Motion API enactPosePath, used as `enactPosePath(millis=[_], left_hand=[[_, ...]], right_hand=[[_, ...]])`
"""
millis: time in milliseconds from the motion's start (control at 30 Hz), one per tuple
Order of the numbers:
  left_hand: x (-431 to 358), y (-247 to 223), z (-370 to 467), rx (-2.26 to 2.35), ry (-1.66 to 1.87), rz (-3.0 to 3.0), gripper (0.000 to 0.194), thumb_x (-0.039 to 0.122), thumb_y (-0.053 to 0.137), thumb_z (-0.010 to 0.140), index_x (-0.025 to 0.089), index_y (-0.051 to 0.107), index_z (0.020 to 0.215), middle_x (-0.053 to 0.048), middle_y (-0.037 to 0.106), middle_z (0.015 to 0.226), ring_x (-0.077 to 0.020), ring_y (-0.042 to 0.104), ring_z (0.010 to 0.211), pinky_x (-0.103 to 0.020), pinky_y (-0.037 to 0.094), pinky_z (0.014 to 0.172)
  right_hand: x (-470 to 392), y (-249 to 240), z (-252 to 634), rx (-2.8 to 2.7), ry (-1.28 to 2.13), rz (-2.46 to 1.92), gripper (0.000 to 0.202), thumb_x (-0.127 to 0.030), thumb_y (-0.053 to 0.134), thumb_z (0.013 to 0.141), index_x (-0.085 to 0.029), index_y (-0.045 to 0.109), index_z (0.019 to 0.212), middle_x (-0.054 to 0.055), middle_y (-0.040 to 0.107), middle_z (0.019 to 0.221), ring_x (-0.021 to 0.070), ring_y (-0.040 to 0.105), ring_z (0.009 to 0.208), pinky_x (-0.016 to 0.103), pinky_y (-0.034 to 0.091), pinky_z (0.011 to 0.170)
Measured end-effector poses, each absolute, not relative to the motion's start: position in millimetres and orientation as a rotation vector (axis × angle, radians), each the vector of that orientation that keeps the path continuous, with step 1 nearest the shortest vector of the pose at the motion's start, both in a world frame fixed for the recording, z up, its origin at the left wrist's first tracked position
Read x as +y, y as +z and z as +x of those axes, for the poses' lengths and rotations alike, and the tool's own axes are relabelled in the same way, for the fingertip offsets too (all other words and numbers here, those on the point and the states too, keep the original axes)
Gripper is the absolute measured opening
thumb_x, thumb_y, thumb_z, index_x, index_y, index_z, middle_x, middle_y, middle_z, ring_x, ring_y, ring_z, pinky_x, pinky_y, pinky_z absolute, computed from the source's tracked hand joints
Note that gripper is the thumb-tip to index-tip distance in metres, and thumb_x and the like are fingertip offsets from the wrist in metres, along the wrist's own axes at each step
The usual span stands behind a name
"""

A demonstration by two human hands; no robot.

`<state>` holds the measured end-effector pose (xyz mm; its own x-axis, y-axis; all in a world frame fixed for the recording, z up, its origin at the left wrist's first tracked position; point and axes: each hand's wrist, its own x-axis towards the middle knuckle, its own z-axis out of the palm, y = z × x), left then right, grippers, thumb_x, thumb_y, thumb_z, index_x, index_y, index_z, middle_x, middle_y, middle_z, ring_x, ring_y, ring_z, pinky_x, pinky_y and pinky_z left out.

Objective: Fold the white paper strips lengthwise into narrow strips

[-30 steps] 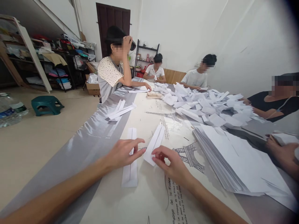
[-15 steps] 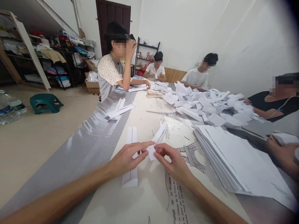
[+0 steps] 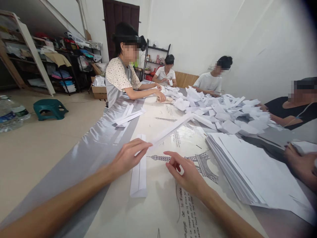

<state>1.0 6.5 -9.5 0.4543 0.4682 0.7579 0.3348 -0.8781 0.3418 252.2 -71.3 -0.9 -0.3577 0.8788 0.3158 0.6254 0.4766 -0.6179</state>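
Note:
Between thumb and fingers, my left hand [image 3: 130, 154] pinches the near end of a long folded paper strip [image 3: 170, 129], which slants up and to the right over the table. My right hand [image 3: 184, 168] hovers beside it, fingers curved and apart, holding nothing. Under my left hand lies another folded paper strip [image 3: 138, 180] with a crease down its length and a folded lower end. The printed tablecloth [image 3: 158, 211] beneath shows Eiffel Tower drawings and handwriting.
A stack of white paper sheets [image 3: 252, 172] lies to the right, with a big heap of folded papers [image 3: 223, 112] behind it. More folded strips [image 3: 128, 117] rest at the left edge. Several people sit around the table; a green stool [image 3: 50, 109] stands on the floor.
My right hand has let go of the paper strip. My left hand now holds it by its end, stretched out to the upper right. The person at left has lowered a hand to the table.

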Motion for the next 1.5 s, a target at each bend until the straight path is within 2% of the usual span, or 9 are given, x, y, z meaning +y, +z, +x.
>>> enactPosePath(millis=[167, 300, 400, 533, 667, 900, 1100, 1233, 1500], left_hand=[[12, -6, -6, 1.169, 1.261, 2.547, 0.042, 0.025, 0.042, 0.104, 0.025, 0.051, 0.146, -0.006, 0.068, 0.127, -0.0152, 0.070, 0.087, -0.026, 0.055, 0.077], [11, -3, -6, 1.478, 0.954, 2.522, 0.066, 0.025, 0.037, 0.102, 0.025, 0.014, 0.163, -0.010, 0.045, 0.156, -0.0147, 0.069, 0.080, -0.027, 0.054, 0.072], [14, -6, -7, 1.625, 0.803, 2.522, 0.072, 0.025, 0.036, 0.100, 0.022, 0.004, 0.164, -0.011, 0.032, 0.164, -0.0189, 0.070, 0.086, -0.031, 0.055, 0.074], [21, -13, -12, 1.758, 0.670, 2.520, 0.069, 0.031, 0.032, 0.102, 0.016, 0.006, 0.164, -0.012, 0.028, 0.165, -0.0282, 0.067, 0.111, -0.036, 0.055, 0.083], [28, -16, -15, 1.883, 0.450, 2.498, 0.065, 0.036, 0.031, 0.104, 0.007, 0.017, 0.161, -0.019, 0.030, 0.163, -0.0350, 0.063, 0.121, -0.043, 0.053, 0.090], [24, -10, -8, 2.082, 0.165, 2.471, 0.063, 0.047, 0.031, 0.105, 0.005, 0.033, 0.153, -0.027, 0.029, 0.160, -0.0365, 0.071, 0.100, -0.048, 0.056, 0.082], [25, -5, -12, 2.093, 0.135, 2.473, 0.058, 0.046, 0.030, 0.105, 0.006, 0.040, 0.146, -0.027, 0.045, 0.143, -0.0342, 0.073, 0.087, -0.046, 0.056, 0.074], [28, -3, -17, 2.056, 0.068, 2.469, 0.055, 0.045, 0.028, 0.105, 0.005, 0.048, 0.136, -0.025, 0.050, 0.137, -0.0347, 0.072, 0.089, -0.046, 0.055, 0.074], [30, -5, -18, 2.023, 0.093, 2.516, 0.055, 0.043, 0.029, 0.104, 0.006, 0.044, 0.142, -0.025, 0.049, 0.140, -0.0342, 0.071, 0.089, -0.045, 0.055, 0.072]], right_hand=[[-72, -2, 253, -2.238, 0.539, -1.276, 0.033, -0.028, 0.043, 0.104, -0.025, 0.054, 0.134, -0.003, 0.059, 0.073, 0.0139, 0.052, 0.061, 0.029, 0.044, 0.060], [-73, 0, 252, -2.332, 0.540, -1.287, 0.036, -0.026, 0.041, 0.104, -0.023, 0.053, 0.138, -0.003, 0.059, 0.070, 0.0134, 0.051, 0.058, 0.027, 0.042, 0.057], [-74, 0, 251, -2.374, 0.535, -1.311, 0.037, -0.025, 0.042, 0.103, -0.021, 0.053, 0.139, -0.002, 0.063, 0.074, 0.0138, 0.054, 0.060, 0.028, 0.043, 0.058], [-74, -1, 252, -2.412, 0.530, -1.344, 0.038, -0.026, 0.043, 0.104, -0.022, 0.053, 0.140, -0.001, 0.066, 0.075, 0.0149, 0.056, 0.062, 0.029, 0.044, 0.060], [-75, 1, 251, -2.413, 0.539, -1.368, 0.038, -0.026, 0.043, 0.104, -0.022, 0.052, 0.140, 0.000, 0.068, 0.079, 0.0157, 0.058, 0.064, 0.029, 0.046, 0.061], [-75, 5, 250, -2.434, 0.515, -1.390, 0.038, -0.025, 0.043, 0.103, -0.022, 0.053, 0.139, 0.001, 0.069, 0.079, 0.0169, 0.060, 0.066, 0.031, 0.047, 0.062], [-76, 8, 250, -2.442, 0.533, -1.416, 0.037, -0.026, 0.044, 0.103, -0.022, 0.055, 0.137, 0.001, 0.068, 0.077, 0.0171, 0.060, 0.066, 0.031, 0.047, 0.062], [-76, 9, 250, -2.445, 0.549, -1.430, 0.037, -0.027, 0.044, 0.103, -0.022, 0.055, 0.138, 0.001, 0.068, 0.079, 0.0175, 0.061, 0.068, 0.031, 0.047, 0.062], [-76, 5, 251, -2.420, 0.568, -1.432, 0.038, -0.029, 0.042, 0.103, -0.024, 0.056, 0.138, 0.000, 0.068, 0.077, 0.0175, 0.060, 0.067, 0.033, 0.049, 0.063]])
